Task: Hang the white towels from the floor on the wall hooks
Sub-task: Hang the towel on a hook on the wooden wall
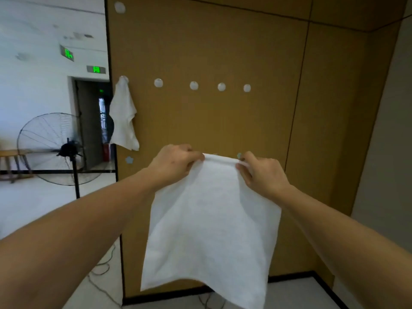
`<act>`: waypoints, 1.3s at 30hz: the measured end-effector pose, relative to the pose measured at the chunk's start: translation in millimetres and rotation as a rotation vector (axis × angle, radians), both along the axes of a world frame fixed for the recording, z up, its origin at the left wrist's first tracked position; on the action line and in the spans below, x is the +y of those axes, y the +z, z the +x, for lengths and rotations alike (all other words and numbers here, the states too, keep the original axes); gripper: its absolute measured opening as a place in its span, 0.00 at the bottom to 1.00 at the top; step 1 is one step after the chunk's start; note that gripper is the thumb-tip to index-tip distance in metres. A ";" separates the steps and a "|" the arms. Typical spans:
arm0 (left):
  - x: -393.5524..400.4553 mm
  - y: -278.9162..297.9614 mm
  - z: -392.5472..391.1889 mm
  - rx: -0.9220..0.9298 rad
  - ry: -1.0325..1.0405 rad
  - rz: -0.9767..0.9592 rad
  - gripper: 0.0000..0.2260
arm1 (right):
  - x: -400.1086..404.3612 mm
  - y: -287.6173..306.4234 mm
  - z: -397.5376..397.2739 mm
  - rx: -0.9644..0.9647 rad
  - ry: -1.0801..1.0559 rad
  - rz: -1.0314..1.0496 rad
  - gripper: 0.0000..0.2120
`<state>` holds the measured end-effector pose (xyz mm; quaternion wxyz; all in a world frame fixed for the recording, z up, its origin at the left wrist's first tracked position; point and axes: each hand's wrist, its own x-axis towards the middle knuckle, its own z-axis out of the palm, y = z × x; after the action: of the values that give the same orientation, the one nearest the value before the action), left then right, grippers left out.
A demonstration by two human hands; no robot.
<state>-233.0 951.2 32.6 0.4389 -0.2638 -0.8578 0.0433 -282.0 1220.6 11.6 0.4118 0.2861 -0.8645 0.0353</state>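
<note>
Two hands, left [176,162] & right [259,172], pinch towel [207,224] by top edge; soft, light, floppy, prob. hooks [193,85] best w/ bunched edge.

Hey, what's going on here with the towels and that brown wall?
A person is holding a white towel up in front of the brown wall, the left hand and right hand each pinching its top edge. One towel already hangs from the leftmost hook in the row. The next hook and three more beside it are bare.
</note>
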 end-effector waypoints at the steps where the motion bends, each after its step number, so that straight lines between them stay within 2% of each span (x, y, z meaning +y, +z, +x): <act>1: -1.0 6.7 -18.2 0.010 0.015 -0.014 0.12 | -3.4 5.9 -21.3 -0.011 0.031 0.024 0.11; 6: -19.8 29.1 -96.5 0.023 0.161 -0.011 0.17 | -23.4 33.3 -118.1 0.120 0.158 0.198 0.09; 11: -59.3 33.4 -150.3 0.027 0.261 -0.035 0.19 | -61.8 50.3 -196.9 0.222 0.282 0.241 0.23; 17: -124.7 50.6 -209.4 0.087 0.311 -0.105 0.23 | -136.3 67.1 -279.3 0.254 0.341 0.183 0.20; 23: -221.6 84.6 -293.5 0.126 0.456 -0.137 0.27 | -233.9 98.8 -364.8 0.331 0.343 0.175 0.18; 29: -307.2 143.0 -390.8 0.135 0.558 -0.116 0.27 | -334.6 157.6 -453.4 0.314 0.174 0.212 0.22; 33: -346.5 187.2 -450.1 0.206 0.584 -0.073 0.25 | -386.5 202.8 -500.8 0.331 0.118 0.139 0.21; 39: -374.3 238.9 -527.1 0.260 0.569 0.063 0.23 | -438.5 255.1 -569.4 0.232 0.163 -0.151 0.21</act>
<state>-760.1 576.9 271.5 0.5230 0.0082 -0.8349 0.1712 -851.4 782.1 266.7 0.5250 0.3254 -0.7800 0.1003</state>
